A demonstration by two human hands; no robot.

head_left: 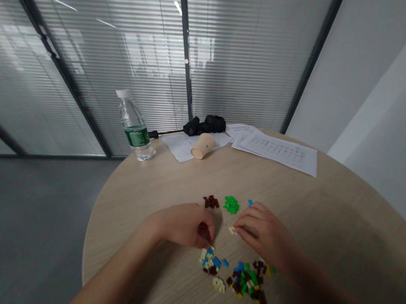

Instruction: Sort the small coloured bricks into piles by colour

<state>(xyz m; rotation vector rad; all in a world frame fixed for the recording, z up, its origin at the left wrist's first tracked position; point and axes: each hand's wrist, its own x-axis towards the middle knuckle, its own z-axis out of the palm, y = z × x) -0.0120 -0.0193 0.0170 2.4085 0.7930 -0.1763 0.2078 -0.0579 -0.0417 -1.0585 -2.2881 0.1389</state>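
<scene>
My left hand (192,225) is closed, thumb and fingertips together at the upper edge of a small mixed pile of toy building bricks (216,262) in blue, beige and dark brown. Whatever lies between those fingertips is hidden. My right hand (265,232) pinches at a small beige brick (232,230) on the table. Beyond my hands lie a heap of dark brown bricks (211,202), a heap of bright green bricks (231,204) and a blue brick (250,202). Nearer me are a few beige bricks (219,284) and a larger mixed pile (249,282).
On the round wooden table (168,182), a clear water bottle (136,129) stands at the back left. A paper cup (203,146) lies tipped over on a sheet. Behind it is a black bundled object (209,125). Printed papers (277,150) lie at the back right.
</scene>
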